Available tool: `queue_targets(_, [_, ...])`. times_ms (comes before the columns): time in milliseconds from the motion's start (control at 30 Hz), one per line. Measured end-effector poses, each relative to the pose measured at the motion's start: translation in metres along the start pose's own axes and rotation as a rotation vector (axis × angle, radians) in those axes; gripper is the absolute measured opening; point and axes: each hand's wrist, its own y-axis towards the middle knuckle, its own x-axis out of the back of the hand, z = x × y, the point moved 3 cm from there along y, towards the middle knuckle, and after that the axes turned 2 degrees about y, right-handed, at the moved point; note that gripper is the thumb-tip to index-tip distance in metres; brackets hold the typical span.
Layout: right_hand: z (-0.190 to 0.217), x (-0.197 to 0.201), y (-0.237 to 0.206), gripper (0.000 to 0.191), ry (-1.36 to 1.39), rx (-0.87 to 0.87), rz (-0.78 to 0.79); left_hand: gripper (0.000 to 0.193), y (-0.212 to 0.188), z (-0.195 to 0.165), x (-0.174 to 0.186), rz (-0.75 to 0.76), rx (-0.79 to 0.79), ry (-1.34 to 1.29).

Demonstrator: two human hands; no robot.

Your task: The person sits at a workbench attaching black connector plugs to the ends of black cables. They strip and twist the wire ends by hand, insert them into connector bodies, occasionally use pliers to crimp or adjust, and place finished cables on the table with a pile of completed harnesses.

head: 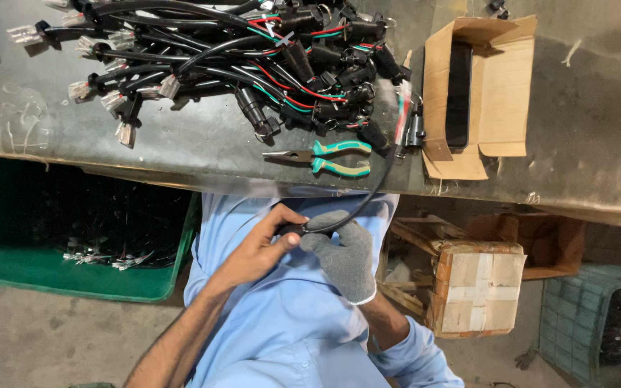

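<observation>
The person is sitting at the counter [203, 147] and working over the lap. The left hand [256, 248], bare, is pinching the near end of a black cable [368, 197] between thumb and fingers, so its grip is clenched on the cable. The right hand [345, 255], in a grey glove, is meeting it from the other side; its fingers are curling around the same cable end, grasping it just beside the left thumb. The two hands are touching at the cable.

From the grips the cable is curving up and to the right, rising past the counter edge and running toward the pile of harnesses [253, 65] lying on the counter. That pile is a tangle of black cables with red and green wires and clear connectors at the left ends.

Pliers [325, 158] with green and white handles are lying on the counter near its edge, just above the hands and apart from them. An open cardboard box [497, 93] is resting to the right of the pile. Below the counter, a green bin [73, 276] is standing to the left of the person and a taped carton [479, 287] to the right.
</observation>
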Motion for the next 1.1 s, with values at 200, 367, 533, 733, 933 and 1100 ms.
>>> queue_targets(200, [-0.018,0.001,0.009,0.017,0.133,-0.149,0.064,0.031,0.004,-0.012,-0.009,-0.026,0.072,0.177])
queue_targets(367, [-0.028,-0.006,0.015,0.028,0.239,-0.212,0.154,0.029,0.005,0.000,-0.005,-0.013,0.135,-0.105])
queue_targets(533, [-0.026,-0.009,0.019,0.019,0.105,-0.255,0.152,0.026,-0.007,-0.002,-0.014,-0.243,-0.139,0.172])
queue_targets(733, [0.023,0.015,0.042,0.027,-0.196,0.189,0.146,0.025,-0.011,-0.008,0.003,-0.224,-0.134,0.123])
queue_targets(933, [0.051,0.027,0.077,0.034,-0.899,0.629,-0.120,0.035,-0.013,-0.028,0.035,-0.263,-0.049,0.114])
queue_targets(1100, [0.030,0.028,0.041,0.017,-0.432,0.548,-0.117,0.058,-0.017,-0.028,0.033,-0.237,0.057,0.111])
